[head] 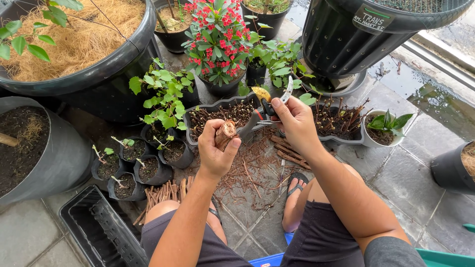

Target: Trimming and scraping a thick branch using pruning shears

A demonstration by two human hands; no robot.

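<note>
A stem cutting (226, 133) is pinched upright in the left hand (215, 151); shears (267, 110) are gripped in the right hand (295, 121) (blades beside the thumb), so a slip could nick it.

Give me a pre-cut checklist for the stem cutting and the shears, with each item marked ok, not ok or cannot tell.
1. Stem cutting gripped firmly in the left hand: ok, fingers wrap its lower part and the cut end points up.
2. Pruning shears held in the right hand: ok, handles are in the palm.
3. Blades set on the cutting: cannot tell, the blade tip lies close beside it but contact is hidden.
4. Left fingers away from the blades: cannot tell, the thumb sits near the tip.
5. Planter tray within reach for the trimmed piece: ok, directly behind the hands.
6. Feet out of the drop path: not ok, a sandalled foot lies just below the hands.
</note>
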